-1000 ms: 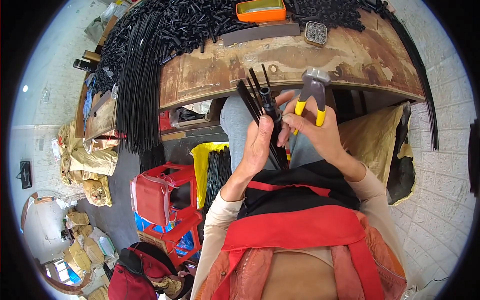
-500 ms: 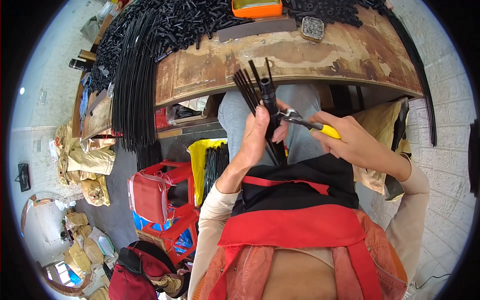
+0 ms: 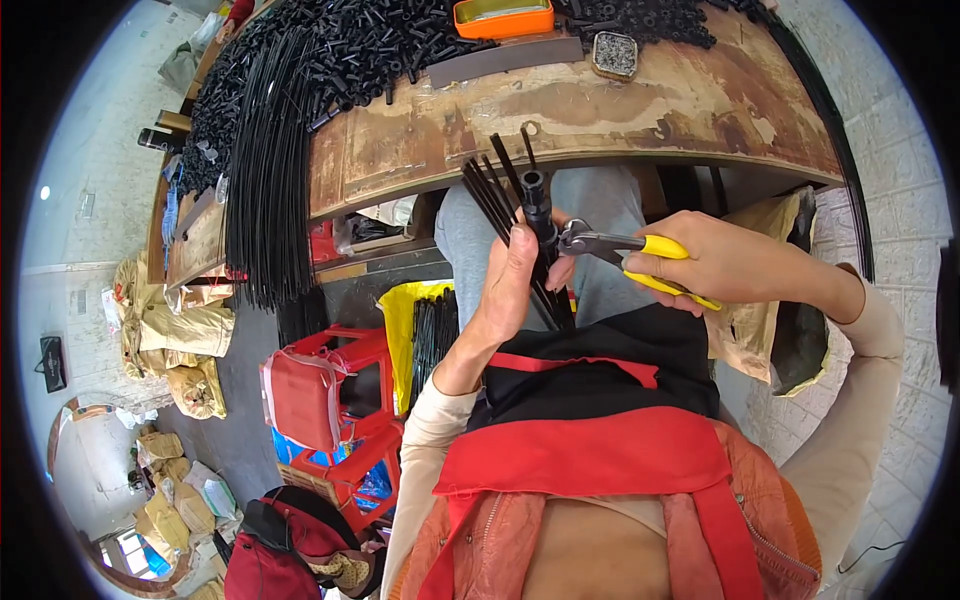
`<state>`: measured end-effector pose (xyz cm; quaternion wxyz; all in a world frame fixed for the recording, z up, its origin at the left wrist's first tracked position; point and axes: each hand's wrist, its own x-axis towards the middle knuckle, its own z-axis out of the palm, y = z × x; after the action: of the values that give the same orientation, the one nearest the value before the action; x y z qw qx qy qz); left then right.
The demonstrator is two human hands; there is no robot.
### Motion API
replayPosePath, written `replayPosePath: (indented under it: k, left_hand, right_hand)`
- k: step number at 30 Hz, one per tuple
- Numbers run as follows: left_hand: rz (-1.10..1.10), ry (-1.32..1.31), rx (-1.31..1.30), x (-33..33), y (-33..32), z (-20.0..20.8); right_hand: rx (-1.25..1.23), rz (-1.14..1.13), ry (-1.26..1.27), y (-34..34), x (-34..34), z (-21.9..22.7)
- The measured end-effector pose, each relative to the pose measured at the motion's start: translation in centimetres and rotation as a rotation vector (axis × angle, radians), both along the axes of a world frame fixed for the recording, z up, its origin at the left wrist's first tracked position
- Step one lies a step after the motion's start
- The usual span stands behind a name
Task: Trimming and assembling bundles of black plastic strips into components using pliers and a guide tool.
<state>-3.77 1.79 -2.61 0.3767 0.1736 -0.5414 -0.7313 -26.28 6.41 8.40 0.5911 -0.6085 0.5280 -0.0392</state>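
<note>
My left hand (image 3: 508,280) is closed round several thin black rods (image 3: 482,190) and a black tubular fitting (image 3: 537,203), which stands tilted with its round open end upward. In my right hand (image 3: 730,258) are pliers (image 3: 610,246) with yellow handles, the fingers wrapped round both grips. Their metal head touches or nearly touches the side of the fitting, close to my left fingertips. What lies between the jaws is too small to make out. Below my hands, over my lap, is a black and red apron (image 3: 590,455).
Ahead is a worn wooden table (image 3: 390,150) with a heap of black tube pieces (image 3: 350,50), long black rods (image 3: 268,180) hanging over its edge, an orange tin (image 3: 504,24) and a small tin of metal bits (image 3: 614,56). Red stools (image 3: 300,400) stand at left, a paper sack (image 3: 745,330) at right.
My right hand has drawn outward to the right and the plier handles have spread apart. The plier head remains by the fitting. My left hand stays almost in place.
</note>
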Motion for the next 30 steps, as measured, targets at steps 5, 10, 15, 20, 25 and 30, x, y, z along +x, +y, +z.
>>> replayPosePath:
  k: [5, 10, 15, 20, 25, 30]
  left_hand:
    - [-0.002, 0.021, 0.015, 0.3, 0.0, 0.5]
    - [-0.146, 0.05, 0.017, 0.2, -1.4, 0.0]
    - [-0.103, 0.059, 0.082, -0.6, -1.6, -0.3]
    - [-0.134, 0.101, 0.077, -0.7, -3.3, -0.7]
    - [0.085, -0.056, 0.199, -2.1, -5.1, -1.7]
    - [0.418, -0.083, 0.172, 0.6, -7.7, 0.5]
  right_hand:
    - [0.008, -0.016, 0.059, 0.7, 0.8, -0.9]
    - [-0.092, -0.081, 0.117, 1.1, 0.5, 1.0]
    - [-0.288, 0.058, 0.211, -1.0, -0.1, 1.8]
    - [-0.395, 0.084, 0.201, -2.8, 0.1, 0.6]
    - [-0.6, 0.005, 0.236, -4.2, -1.1, -4.2]
    - [-0.921, -0.089, 0.899, -8.6, -7.0, -9.5]
